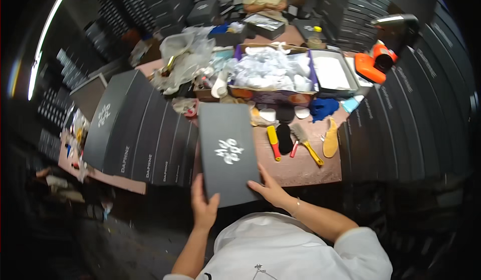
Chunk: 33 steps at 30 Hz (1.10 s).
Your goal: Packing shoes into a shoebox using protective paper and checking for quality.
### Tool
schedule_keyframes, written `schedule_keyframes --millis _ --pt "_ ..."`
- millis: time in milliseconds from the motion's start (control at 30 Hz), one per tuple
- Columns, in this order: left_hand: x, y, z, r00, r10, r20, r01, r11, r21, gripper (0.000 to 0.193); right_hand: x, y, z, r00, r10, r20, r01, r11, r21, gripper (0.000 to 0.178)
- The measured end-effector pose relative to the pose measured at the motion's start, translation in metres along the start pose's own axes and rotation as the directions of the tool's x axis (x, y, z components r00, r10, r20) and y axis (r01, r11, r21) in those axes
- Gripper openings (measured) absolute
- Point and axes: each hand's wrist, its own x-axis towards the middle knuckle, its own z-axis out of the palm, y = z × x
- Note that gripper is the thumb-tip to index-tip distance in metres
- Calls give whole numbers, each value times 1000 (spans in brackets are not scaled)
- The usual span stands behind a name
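A dark grey lidded shoebox (pixel 228 152) with a white flower-like mark on its lid is held in front of me, over the near edge of the table. Along its lower left side my left hand (pixel 204 207) grips it, thumb on the lid. My right hand (pixel 270 189) holds the lower right side, thumb also on top. Right of the box lie a yellow and red flat-headed tool (pixel 273 143), a black insole (pixel 284 138), a yellow-handled brush (pixel 308 146) and a tan insole (pixel 330 138).
Rows of dark shoeboxes stand at left (pixel 150 134) and right (pixel 401 124). Farther back are a carton of white tissue paper (pixel 275 69), an open grey box (pixel 333 72), a blue cloth (pixel 324 108) and an orange tool (pixel 371 68). Another person (pixel 264 2) sits across the table.
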Motion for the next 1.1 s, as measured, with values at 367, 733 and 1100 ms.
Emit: schedule_keyframes --millis 367,733,1100 --pt "81 -151 46 802 -528 280 598 704 -383 58 39 21 -68 925 323 -198 -329 944 2 77" --pt "126 -87 4 987 -157 26 136 918 374 58 60 52 -24 924 351 -149 -307 917 253 72" --pt "109 -101 -32 994 -93 59 -3 516 856 69 48 76 -210 729 -539 -422 -108 518 -848 51"
